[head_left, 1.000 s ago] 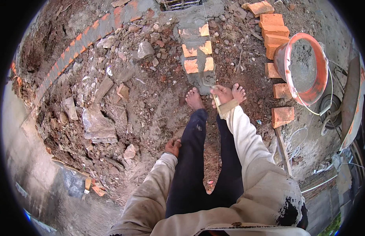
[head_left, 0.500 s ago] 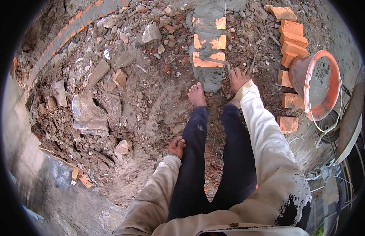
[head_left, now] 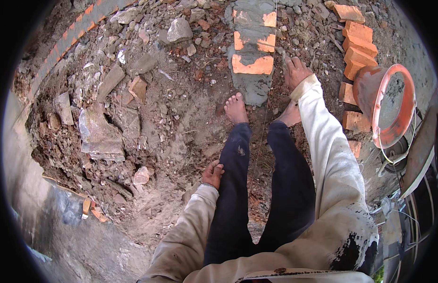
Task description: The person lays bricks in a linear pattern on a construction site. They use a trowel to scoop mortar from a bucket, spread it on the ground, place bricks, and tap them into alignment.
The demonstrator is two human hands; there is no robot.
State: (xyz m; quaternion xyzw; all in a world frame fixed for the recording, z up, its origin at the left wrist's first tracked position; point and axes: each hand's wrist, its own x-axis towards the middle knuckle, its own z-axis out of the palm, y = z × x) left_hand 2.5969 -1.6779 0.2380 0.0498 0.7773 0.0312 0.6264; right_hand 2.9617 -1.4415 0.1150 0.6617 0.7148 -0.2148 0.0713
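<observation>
My right hand is closed round what looks like a trowel, mostly hidden by the fingers. Its thin metal neck points toward the brick row, beside a taut string. To the left of that hand lies the nearest brick, orange with grey mortar smeared along its far edge. Farther bricks in the row are partly covered by mortar. A wet mortar bed runs from the nearest brick toward my feet. My left hand rests against my left trouser leg with its fingers curled, nothing visible in them.
Loose bricks line the right side, beside an orange bucket with grey mortar inside. Rubble and stones cover the left, with a broken concrete slab. Another mortared brick course curves along the far left.
My right hand has moved slightly away and to the right, drawing the trowel off the nearest brick. More of my right foot shows. My left hand stays against the leg.
</observation>
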